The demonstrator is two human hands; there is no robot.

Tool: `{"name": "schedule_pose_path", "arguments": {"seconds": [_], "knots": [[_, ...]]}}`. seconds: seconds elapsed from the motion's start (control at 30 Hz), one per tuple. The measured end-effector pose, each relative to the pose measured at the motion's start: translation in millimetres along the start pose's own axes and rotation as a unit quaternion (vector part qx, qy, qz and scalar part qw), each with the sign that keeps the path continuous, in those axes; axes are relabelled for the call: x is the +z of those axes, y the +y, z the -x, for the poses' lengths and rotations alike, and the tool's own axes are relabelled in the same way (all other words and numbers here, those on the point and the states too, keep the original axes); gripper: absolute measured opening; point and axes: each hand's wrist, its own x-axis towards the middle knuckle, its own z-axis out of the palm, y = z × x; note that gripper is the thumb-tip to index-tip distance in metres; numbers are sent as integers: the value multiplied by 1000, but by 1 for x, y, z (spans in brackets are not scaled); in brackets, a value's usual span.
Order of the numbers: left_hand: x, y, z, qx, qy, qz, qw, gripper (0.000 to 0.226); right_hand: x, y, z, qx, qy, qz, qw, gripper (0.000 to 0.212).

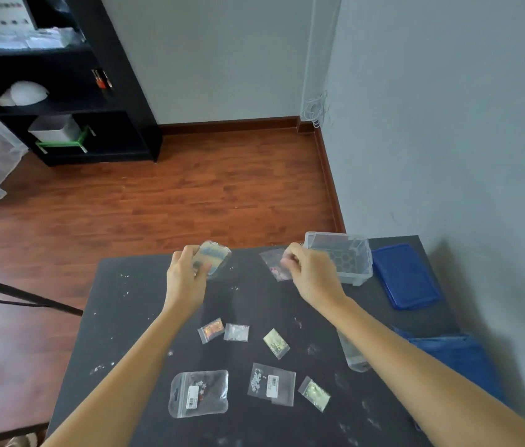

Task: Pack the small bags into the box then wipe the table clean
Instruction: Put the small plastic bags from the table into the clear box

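Bags [273, 383] look light, thin and slippery; pinch an edge. Left hand [187, 276] holds one, right hand [306, 274] pinches another by the box [359, 269].

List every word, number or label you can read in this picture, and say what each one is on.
No text can be read here.
White sticker on the large zip bag: print and barcode too blurred to read.
White barcode sticker on the flat clear bag: too small to read.
Poster on the black shelf: dark marks only, illegible.
Clear box and blue lid: no lettering visible.
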Motion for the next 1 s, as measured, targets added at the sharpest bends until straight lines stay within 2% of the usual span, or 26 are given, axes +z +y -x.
{"name": "schedule_pose_path", "arguments": {"seconds": [0.1,0.17,0.37,0.43,0.5,0.6,0.77,1.0], "knots": [[13,31,-9,9,6,24,1000,25,-43,33,-2,50,171,-34,983,14],[27,51,-12,35,-13,29,999,24,-60,60,-5,104,209,-46,971,12],[76,104,-13,103,-77,45,991,19,-44,114,-6,173,88,-10,981,12],[93,117,-14,104,-98,50,989,17,-41,119,-5,183,110,27,977,25],[110,127,-17,105,-117,56,986,16,-41,125,-4,209,144,17,967,40],[135,135,-20,110,-150,45,981,17,-42,136,-4,250,113,-15,961,31],[168,132,-25,132,-172,-78,973,22,-43,141,-7,243,115,-63,961,27],[187,124,-21,199,-162,-251,934,27,-43,141,-9,242,118,-75,960,26]]}}
